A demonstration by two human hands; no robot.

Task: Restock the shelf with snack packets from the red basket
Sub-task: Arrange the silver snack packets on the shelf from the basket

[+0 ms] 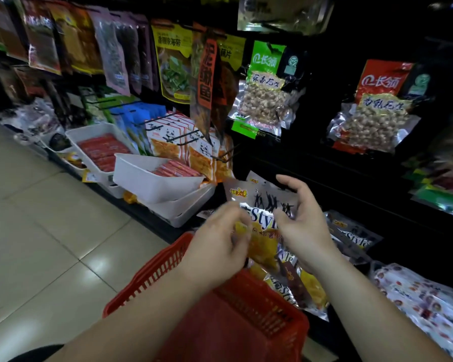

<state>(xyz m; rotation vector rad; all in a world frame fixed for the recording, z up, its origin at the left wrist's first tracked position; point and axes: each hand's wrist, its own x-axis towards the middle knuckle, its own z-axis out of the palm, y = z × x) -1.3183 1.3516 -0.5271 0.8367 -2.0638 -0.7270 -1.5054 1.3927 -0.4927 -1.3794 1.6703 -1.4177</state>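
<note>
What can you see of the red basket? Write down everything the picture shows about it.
The red basket looks like rigid plastic, with slatted open-grid walls and a thicker rim. It sits low in the middle of the picture, its near end cut off by the frame. Silver and yellow snack packets lie at its far right corner. The left hand and right hand grip packets just above its far end, and the left forearm crosses its left wall. What it rests on is hidden.

A packet [262, 205] sits between left hand [217, 246] and right hand [304, 226], above the basket [152, 273]. Packs [356, 233] lie on the shelf [364, 194] to the right; trays [152, 184] stand left, bags [264, 87] hang behind.
</note>
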